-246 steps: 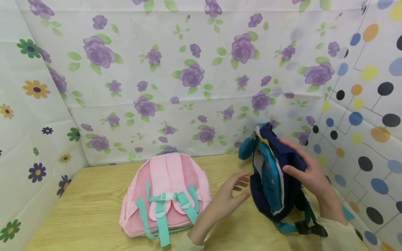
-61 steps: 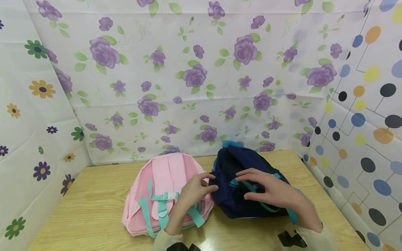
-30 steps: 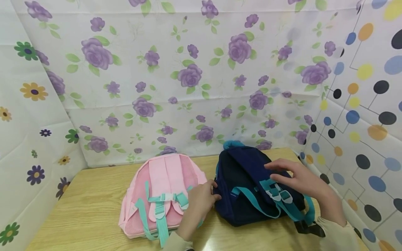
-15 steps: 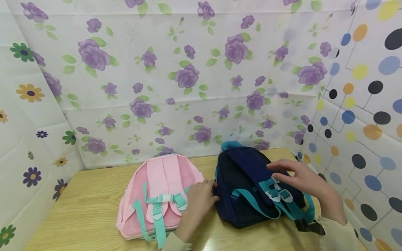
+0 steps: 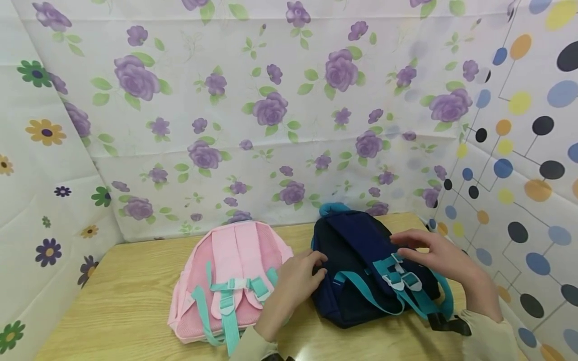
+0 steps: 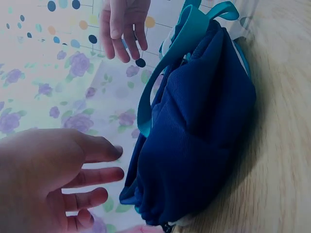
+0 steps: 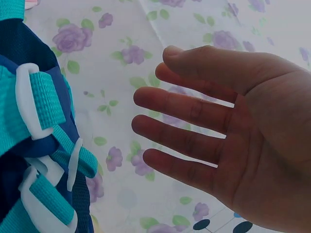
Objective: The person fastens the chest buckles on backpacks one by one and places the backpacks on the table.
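A navy backpack (image 5: 347, 301) with teal straps (image 5: 361, 288) and white buckles (image 7: 48, 204) lies back side up on the table. My left hand (image 5: 298, 281) hovers at its left side, fingers spread and holding nothing; the left wrist view has a gap between the fingertips (image 6: 116, 172) and the navy fabric. Above the backpack's right side is my right hand (image 5: 438, 255), its fingers extended and holding nothing, apart from the bag in the right wrist view. A pink backpack (image 5: 226, 250) with mint straps (image 5: 230, 321) lies to the left, partly behind my left forearm.
The wooden table (image 5: 113, 291) extends left of the pink backpack. A cloth with purple roses (image 5: 271, 110) hangs behind it. On the right stands a dotted cloth (image 5: 519, 230), and on the left a cloth with coloured daisies (image 5: 47, 200).
The navy backpack, earlier held up on its side at the right, was turned over and laid beside the pink one. My left hand has since come off its edge; my right hand moved slightly right.
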### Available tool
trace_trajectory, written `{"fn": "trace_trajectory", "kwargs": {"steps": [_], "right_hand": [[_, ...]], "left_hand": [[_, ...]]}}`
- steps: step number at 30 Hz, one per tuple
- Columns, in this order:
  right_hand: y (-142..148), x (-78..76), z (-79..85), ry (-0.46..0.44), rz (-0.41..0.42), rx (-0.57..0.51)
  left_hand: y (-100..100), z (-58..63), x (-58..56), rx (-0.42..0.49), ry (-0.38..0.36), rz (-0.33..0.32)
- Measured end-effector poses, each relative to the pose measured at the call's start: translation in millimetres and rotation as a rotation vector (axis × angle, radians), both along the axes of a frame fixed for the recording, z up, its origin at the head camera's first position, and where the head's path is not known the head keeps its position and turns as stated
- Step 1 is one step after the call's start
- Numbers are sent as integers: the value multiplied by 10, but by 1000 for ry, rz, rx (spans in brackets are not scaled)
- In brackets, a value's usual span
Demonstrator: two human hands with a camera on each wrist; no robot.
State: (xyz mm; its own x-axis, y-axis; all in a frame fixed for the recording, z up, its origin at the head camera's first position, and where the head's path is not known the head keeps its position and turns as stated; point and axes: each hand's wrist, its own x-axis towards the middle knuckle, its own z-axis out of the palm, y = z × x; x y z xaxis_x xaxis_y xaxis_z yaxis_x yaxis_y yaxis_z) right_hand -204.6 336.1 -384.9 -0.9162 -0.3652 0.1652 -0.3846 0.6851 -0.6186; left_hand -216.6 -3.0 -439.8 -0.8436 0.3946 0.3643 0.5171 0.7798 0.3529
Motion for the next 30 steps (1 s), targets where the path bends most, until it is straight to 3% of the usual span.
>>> {"fn": "trace_trajectory", "kwargs": {"steps": [4, 17, 21, 30], "right_hand": [[34, -18, -17, -7, -21, 0], [126, -53, -88, -41, -50, 43], [176, -94, -162, -71, -51, 32], [297, -207, -382, -65, -44, -31]], "left_hand": [[81, 18, -38, 19, -3, -39], [379, 102, -127, 9, -115, -96], [481, 135, -134, 11, -125, -118], [674, 85, -228, 48, -114, -170]]}}
